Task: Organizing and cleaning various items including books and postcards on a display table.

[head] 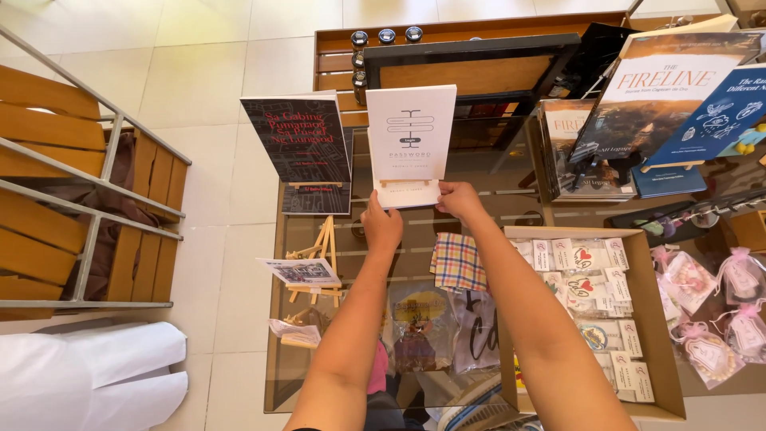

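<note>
white book (409, 132) between both outstretched hands

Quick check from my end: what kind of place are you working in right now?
Likely a small book and gift stall. Both hands, left hand and right hand, are at a white book propped upright, beside a black book and a cardboard tray of packets.

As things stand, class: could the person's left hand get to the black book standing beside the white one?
Probably yes. The left hand is at the white book, and the black book stands just to its left on the glass table, with nothing between.
</note>
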